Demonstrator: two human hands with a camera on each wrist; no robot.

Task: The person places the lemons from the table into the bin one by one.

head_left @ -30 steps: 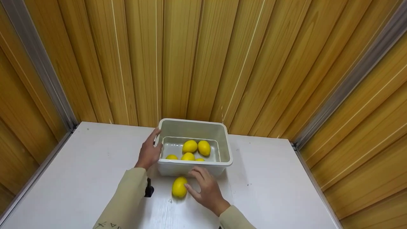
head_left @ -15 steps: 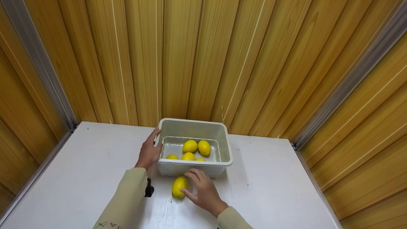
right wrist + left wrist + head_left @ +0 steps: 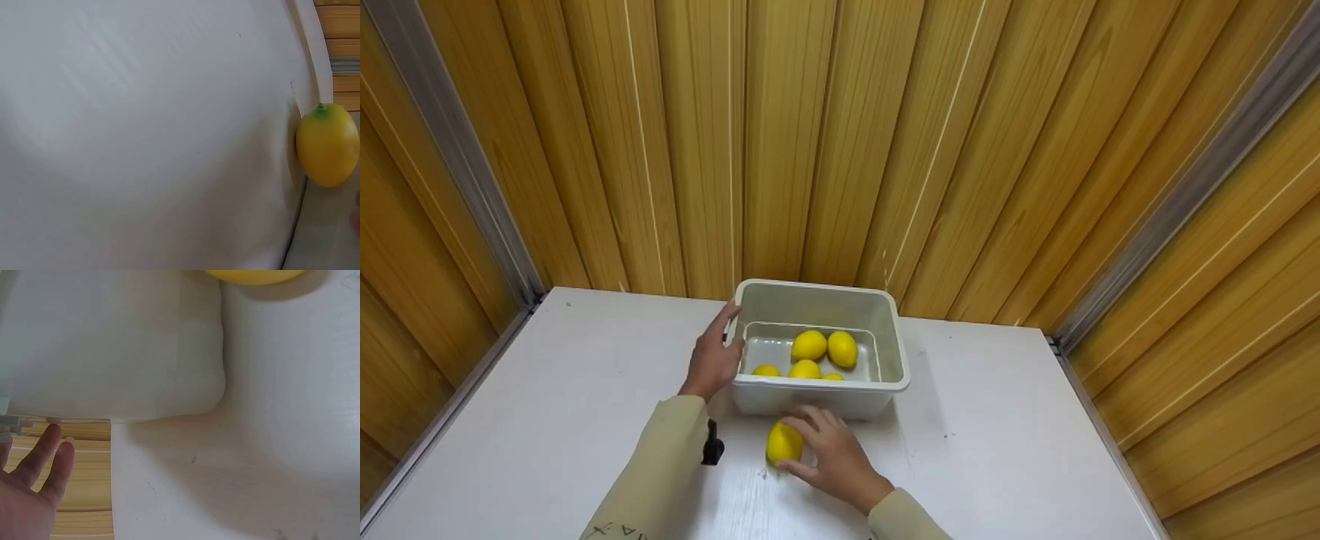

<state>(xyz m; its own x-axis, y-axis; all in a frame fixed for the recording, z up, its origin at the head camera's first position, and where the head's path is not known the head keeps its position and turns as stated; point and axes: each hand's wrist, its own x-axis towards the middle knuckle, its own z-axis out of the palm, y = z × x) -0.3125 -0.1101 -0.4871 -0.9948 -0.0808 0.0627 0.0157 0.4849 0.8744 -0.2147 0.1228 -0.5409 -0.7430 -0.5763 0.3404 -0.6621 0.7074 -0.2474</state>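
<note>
On the table in the head view stands a pale plastic bin (image 3: 817,397) holding several yellow lemons (image 3: 808,346). Fingers extended, my left hand (image 3: 712,364) rests against the bin's left side; the left wrist view shows its fingertips (image 3: 64,453) at the bin wall. Just in front of the bin, another lemon (image 3: 784,444) lies on the table. Spanning this lemon are the thumb and fingers of my right hand (image 3: 840,461), thumb at the near end and fingers over the far end. In the right wrist view that lemon (image 3: 328,146) shows whole, with only fingertips at the frame's edge.
The white table (image 3: 997,420) runs back to a wood-panelled wall (image 3: 810,150). Similar panels and metal posts stand on both sides. A small black device (image 3: 712,444) sits at my left sleeve. The bin's front wall hides parts of the nearer lemons inside.
My right hand has shifted slightly left and its thumb and fingers have come round the lemon in front of the bin. My left hand and the bin have stayed put.
</note>
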